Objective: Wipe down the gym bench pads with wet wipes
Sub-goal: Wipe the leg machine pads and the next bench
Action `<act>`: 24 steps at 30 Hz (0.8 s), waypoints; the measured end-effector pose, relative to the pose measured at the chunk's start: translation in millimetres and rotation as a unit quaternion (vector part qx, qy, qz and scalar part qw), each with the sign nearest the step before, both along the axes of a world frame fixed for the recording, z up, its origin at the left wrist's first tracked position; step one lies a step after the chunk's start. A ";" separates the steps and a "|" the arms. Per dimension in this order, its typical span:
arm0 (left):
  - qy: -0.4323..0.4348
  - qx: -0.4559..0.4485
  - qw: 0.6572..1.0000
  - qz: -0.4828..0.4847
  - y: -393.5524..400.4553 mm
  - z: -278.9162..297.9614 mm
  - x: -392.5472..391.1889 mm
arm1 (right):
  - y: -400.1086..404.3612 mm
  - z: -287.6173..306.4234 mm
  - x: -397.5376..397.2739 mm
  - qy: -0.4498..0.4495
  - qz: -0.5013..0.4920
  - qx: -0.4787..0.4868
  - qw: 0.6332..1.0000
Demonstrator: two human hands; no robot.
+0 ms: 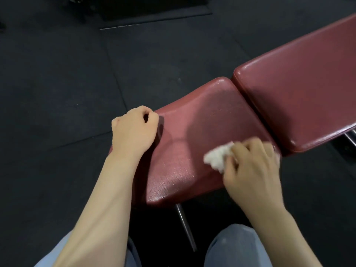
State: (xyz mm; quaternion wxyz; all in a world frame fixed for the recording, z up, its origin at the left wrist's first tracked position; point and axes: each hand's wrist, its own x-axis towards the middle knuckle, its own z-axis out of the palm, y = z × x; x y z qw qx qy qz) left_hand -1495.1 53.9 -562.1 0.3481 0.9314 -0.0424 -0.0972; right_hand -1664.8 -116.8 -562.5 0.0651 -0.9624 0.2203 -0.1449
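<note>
Right hand [252,170] with fingers curled round a crumpled white wet wipe [218,156] pressed on the red seat pad [192,135], left hand [134,130] with fingers curled, gripping the pad's far edge, back pad [300,93] just beside

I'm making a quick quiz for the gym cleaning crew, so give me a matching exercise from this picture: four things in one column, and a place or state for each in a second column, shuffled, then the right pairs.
Things:
1. left hand
2. right hand
3. wet wipe
4. back pad

Places or states:
A. crumpled white, pressed on the seat pad
B. long red cushion beyond the gap, no hand on it
C. fingers curled, holding nothing, resting at the seat pad's far-left edge
D. grips the wipe near the seat pad's right edge

Pairs: 1-C, 2-D, 3-A, 4-B
</note>
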 end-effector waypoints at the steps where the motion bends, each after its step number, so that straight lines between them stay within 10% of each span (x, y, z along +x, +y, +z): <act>1: -0.002 -0.001 1.000 -0.002 -2.9 1.6 -1.8 | -3.5 -0.9 25.7 -0.019 0.000 -0.024 1.000; 8: 0.027 -0.022 0.999 -0.014 -19.0 2.2 -9.8 | -19.6 7.3 167.8 -0.015 0.048 -0.116 0.992; 16: 0.036 -0.060 0.997 0.014 -15.2 2.4 -5.6 | -14.1 0.8 -2.5 -0.008 0.040 -0.009 0.999; 24: 0.038 -0.092 0.994 0.046 -18.6 -7.0 -0.2 | -57.3 24.2 187.0 0.073 0.024 -0.116 0.990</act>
